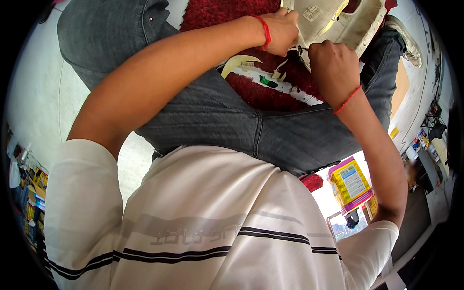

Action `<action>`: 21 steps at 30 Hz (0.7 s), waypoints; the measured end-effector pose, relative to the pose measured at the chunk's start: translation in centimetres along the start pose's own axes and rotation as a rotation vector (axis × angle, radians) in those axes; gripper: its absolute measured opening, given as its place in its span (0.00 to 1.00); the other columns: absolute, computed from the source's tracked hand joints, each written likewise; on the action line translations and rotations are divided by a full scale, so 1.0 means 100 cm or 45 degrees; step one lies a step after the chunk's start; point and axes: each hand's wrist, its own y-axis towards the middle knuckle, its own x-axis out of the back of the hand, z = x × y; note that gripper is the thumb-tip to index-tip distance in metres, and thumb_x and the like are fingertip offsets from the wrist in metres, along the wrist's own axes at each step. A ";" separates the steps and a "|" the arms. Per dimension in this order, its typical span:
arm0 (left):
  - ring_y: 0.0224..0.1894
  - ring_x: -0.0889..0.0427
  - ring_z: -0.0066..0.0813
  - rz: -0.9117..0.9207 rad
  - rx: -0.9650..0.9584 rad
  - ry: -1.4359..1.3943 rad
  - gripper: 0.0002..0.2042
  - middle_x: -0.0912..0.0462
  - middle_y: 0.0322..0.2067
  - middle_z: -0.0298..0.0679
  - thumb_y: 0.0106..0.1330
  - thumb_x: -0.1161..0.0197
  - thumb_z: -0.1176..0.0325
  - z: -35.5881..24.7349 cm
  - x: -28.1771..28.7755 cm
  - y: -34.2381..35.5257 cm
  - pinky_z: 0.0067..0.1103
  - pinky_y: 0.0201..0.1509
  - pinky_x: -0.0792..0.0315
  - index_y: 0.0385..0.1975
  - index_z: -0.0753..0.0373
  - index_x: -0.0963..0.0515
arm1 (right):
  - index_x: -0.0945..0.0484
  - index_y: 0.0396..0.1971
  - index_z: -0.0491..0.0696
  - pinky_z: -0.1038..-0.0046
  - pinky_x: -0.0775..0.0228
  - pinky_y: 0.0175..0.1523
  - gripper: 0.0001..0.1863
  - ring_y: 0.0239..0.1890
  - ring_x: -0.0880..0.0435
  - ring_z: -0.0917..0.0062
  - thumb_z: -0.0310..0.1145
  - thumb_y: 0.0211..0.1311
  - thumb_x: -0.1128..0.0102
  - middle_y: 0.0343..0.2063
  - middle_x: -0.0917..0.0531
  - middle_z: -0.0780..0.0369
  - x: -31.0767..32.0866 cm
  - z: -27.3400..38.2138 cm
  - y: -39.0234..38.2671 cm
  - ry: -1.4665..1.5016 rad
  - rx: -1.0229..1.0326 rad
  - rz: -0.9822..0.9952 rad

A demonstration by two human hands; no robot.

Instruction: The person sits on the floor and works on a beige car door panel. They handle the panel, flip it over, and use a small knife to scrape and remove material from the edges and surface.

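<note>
A cream-coloured moulded panel (360,35) with worn edges, a paper label and strips of yellowish tape leans in front of me, partly cut off by the top of the view. My left hand (282,33) is closed against its left side, the fingertips turned away from sight. At the panel's lower edge, my right hand (334,70) makes a fist with the knuckles up. A thin dark piece (300,49) shows in the small gap between both hands. What either hand grips is hidden. Each wrist wears a red string.
Between my jeans-clad legs lies a red shaggy rug (253,92), with a curled pale-yellow strip (237,63) and a small green-and-black piece (268,81) on it. A yellow-and-magenta box (350,185) stands to my right. A cable (425,60) crosses the pale floor at far right.
</note>
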 end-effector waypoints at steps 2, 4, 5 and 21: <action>0.55 0.31 0.47 0.015 0.005 -0.023 0.08 0.29 0.49 0.44 0.53 0.26 0.67 0.001 0.001 0.000 0.31 0.57 0.29 0.22 0.60 0.20 | 0.19 0.24 0.48 0.64 0.23 0.32 0.03 0.28 0.15 0.62 0.27 0.55 0.41 0.24 0.18 0.57 0.003 -0.001 0.001 0.030 0.018 -0.005; 0.56 0.31 0.48 0.087 0.028 -0.083 0.08 0.29 0.49 0.45 0.53 0.27 0.67 -0.001 0.007 0.000 0.31 0.57 0.29 0.22 0.60 0.20 | 0.20 0.23 0.48 0.63 0.23 0.33 0.03 0.28 0.15 0.62 0.27 0.54 0.40 0.25 0.18 0.56 0.012 -0.004 -0.001 0.094 0.014 -0.054; 0.56 0.32 0.48 0.086 0.024 -0.066 0.08 0.29 0.49 0.44 0.53 0.27 0.67 0.000 0.005 0.001 0.32 0.57 0.29 0.22 0.60 0.21 | 0.20 0.23 0.47 0.62 0.22 0.33 0.02 0.28 0.15 0.62 0.27 0.53 0.40 0.24 0.18 0.56 0.006 -0.005 -0.001 0.092 0.010 -0.120; 0.57 0.32 0.44 0.144 0.003 -0.096 0.06 0.29 0.49 0.43 0.54 0.27 0.66 -0.008 0.001 0.004 0.33 0.54 0.27 0.25 0.59 0.17 | 0.19 0.19 0.48 0.64 0.22 0.31 0.04 0.27 0.14 0.62 0.27 0.51 0.38 0.21 0.17 0.56 0.007 0.005 -0.014 0.080 -0.110 -0.048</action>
